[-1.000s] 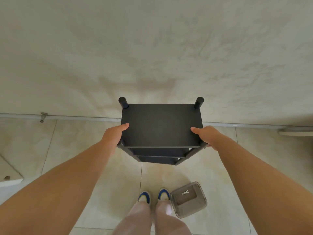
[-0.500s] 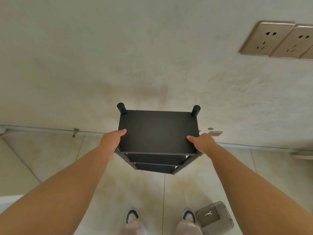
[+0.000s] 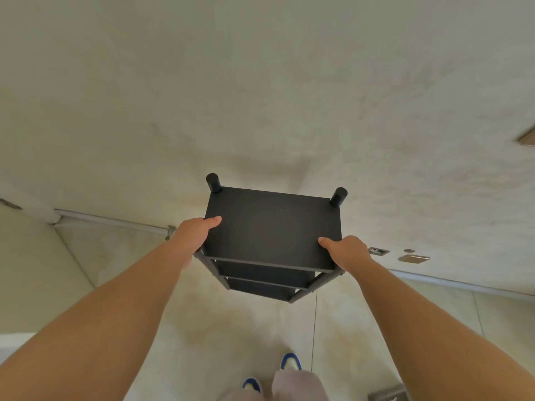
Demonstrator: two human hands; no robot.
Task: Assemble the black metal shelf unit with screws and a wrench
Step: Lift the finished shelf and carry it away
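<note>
1. Head view, progress: the shelf [image 3: 272, 227] looks fully built, three black boards stacked between four posts, so by my reading the screwing is done and only placing it is left; no screws or wrench can be made out

2. Head view, where it is: the shelf stands upright, near the wall [image 3: 260, 82] beyond it, with the floor [image 3: 231, 328] below; whether its feet touch the floor cannot be told, since they are hidden. Two round post tops rise at the shelf's far corners. The person's shoes [image 3: 291, 361] are on the near side of the shelf, well apart from it

3. Head view, hands: both arms reach forward. The left hand [image 3: 192, 235] has its grip on the shelf's near-left corner, thumb lying on the top board, fingers hidden under the edge. The right hand [image 3: 347, 251] holds the near-right corner likewise, thumb on top
</note>
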